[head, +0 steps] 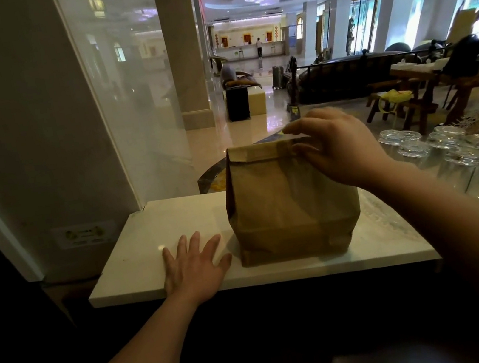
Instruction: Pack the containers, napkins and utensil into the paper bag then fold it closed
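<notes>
A brown paper bag [283, 205] stands upright on the white marble counter [147, 243], its top folded over into a flat band. My right hand [339, 146] rests on the bag's upper right corner, thumb behind the fold and fingers in front, pinching the folded top. My left hand [193, 264] lies flat on the counter just left of the bag's base, fingers spread, holding nothing. The containers, napkins and utensil are out of sight; whatever the bag holds is hidden.
Several upturned clear glasses [433, 144] stand on the counter to the right of the bag. A glass partition [132, 104] and a wall close off the left side. Beyond the counter lies a lobby with wooden chairs [407, 101] and sofas.
</notes>
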